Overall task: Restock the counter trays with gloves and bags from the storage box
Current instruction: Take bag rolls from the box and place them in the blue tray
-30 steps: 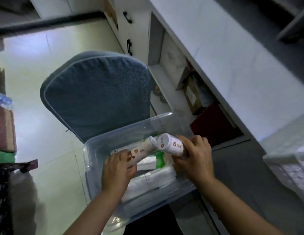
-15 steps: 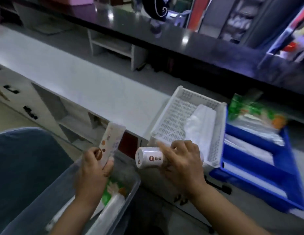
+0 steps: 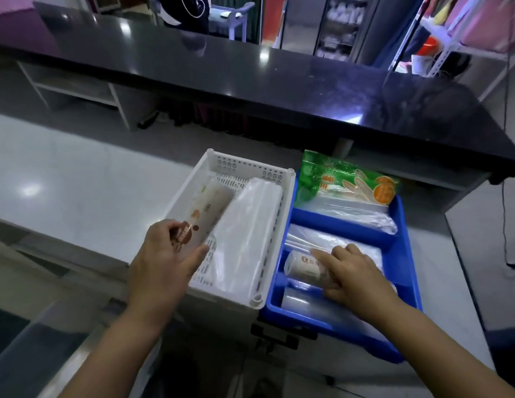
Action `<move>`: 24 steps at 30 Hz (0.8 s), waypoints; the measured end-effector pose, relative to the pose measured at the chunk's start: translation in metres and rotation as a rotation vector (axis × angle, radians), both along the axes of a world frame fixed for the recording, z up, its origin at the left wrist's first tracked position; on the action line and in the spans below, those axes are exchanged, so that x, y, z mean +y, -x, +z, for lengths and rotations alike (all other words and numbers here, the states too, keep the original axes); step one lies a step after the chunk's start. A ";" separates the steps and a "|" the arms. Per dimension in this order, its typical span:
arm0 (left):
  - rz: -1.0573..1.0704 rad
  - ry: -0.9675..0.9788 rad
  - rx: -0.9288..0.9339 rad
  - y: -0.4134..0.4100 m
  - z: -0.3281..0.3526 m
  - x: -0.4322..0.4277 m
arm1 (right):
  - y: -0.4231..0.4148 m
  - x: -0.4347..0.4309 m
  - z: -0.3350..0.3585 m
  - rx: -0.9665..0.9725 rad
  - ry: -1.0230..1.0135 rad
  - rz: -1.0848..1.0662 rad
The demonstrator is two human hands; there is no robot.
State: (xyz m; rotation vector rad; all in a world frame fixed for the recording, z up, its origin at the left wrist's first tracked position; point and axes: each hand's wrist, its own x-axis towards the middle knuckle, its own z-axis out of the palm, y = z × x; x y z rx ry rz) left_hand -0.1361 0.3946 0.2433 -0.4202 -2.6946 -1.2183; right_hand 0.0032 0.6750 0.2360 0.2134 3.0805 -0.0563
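Observation:
My left hand (image 3: 167,259) grips a white roll of bags with orange print (image 3: 206,214) and holds it over the left side of the white perforated tray (image 3: 252,300). A folded stack of clear bags (image 3: 250,234) lies in that tray. My right hand (image 3: 351,274) holds a second white roll (image 3: 301,267) down in the near part of the blue divided tray (image 3: 405,254). A green pack of gloves (image 3: 345,182) sits in the blue tray's far compartment, with clear bags (image 3: 351,211) below it.
Both trays stand side by side on the pale lower counter (image 3: 78,191). A raised black counter (image 3: 250,81) runs behind them. The rim of the clear storage box (image 3: 29,340) shows at the lower left. A black cable (image 3: 505,211) hangs at the right.
The view swung from the storage box on the chair up to the counter. Both hands carried their rolls over: the left one to the white tray, the right one down into the blue tray.

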 end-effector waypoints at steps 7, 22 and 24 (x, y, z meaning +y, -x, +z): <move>-0.044 0.103 0.023 -0.004 0.002 0.075 | -0.004 0.028 -0.011 -0.069 0.008 0.212; -0.324 0.120 0.101 -0.027 0.017 0.142 | 0.018 0.022 0.017 0.414 1.272 -0.351; -0.388 0.079 0.104 -0.035 0.020 0.154 | 0.026 0.011 0.024 0.437 1.547 -0.412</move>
